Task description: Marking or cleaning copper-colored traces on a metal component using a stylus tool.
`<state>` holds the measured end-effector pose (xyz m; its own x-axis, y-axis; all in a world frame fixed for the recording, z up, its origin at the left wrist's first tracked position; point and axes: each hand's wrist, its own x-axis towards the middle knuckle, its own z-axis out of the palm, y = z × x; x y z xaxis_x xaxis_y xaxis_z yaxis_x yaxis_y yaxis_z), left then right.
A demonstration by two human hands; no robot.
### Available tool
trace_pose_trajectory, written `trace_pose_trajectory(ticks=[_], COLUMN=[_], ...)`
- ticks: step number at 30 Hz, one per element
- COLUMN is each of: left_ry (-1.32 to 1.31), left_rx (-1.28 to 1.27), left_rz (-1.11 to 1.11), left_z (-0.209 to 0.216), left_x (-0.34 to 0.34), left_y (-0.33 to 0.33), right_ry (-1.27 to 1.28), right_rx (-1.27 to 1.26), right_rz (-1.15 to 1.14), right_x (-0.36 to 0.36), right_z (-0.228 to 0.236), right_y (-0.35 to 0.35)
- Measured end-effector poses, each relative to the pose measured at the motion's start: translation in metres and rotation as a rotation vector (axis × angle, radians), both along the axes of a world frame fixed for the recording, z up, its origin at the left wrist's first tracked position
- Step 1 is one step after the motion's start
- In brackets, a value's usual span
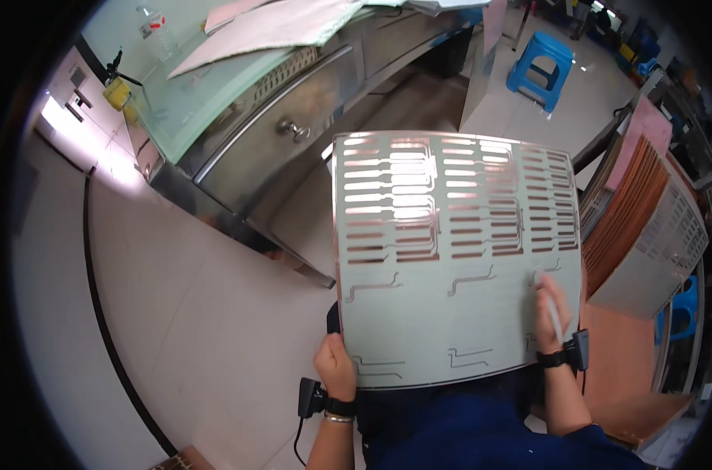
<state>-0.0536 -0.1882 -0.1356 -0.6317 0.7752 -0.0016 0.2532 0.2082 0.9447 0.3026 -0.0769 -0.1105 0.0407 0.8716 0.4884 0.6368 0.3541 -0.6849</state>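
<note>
A large pale green circuit board panel point(426, 321) with shiny copper traces lies tilted over my lap. My left hand point(336, 366) is closed on its lower left edge, thumb on top. Over the panel's right side, my right hand point(552, 313) is closed around a slim white pen-like tool point(556, 323). Its upper end is near a copper trace at the right, but I cannot tell if it touches the surface. Each wrist wears a black strap with a small black box.
A steel desk with drawers point(273, 129) stands ahead left, with a glass top, papers point(269, 35) and a clear bottle point(158, 35). At the right, a stack of copper-edged panels point(630, 211) leans on a rack. A blue stool point(542, 69) stands on the floor beyond.
</note>
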Motion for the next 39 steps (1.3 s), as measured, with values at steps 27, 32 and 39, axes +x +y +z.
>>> trace_pose_trajectory(ticks=[27,32,39], left_ry=[-0.224,-0.635,-0.477], left_rx=[0.161,0.243,0.553], left_rz=[-0.167,-0.319,-0.465], left_z=[0.034,0.057,0.14], left_x=[-0.035,-0.031,-0.006], left_y=[0.1,0.121,0.128], right_ry=[0.861,0.878,0.858], right_rx=[-0.182,-0.161,0.074], right_rz=[-0.219,-0.154,0.027], right_x=[0.11,0.116,0.14], right_z=[0.071,0.06,0.122], right_y=[0.052,0.047,0.048])
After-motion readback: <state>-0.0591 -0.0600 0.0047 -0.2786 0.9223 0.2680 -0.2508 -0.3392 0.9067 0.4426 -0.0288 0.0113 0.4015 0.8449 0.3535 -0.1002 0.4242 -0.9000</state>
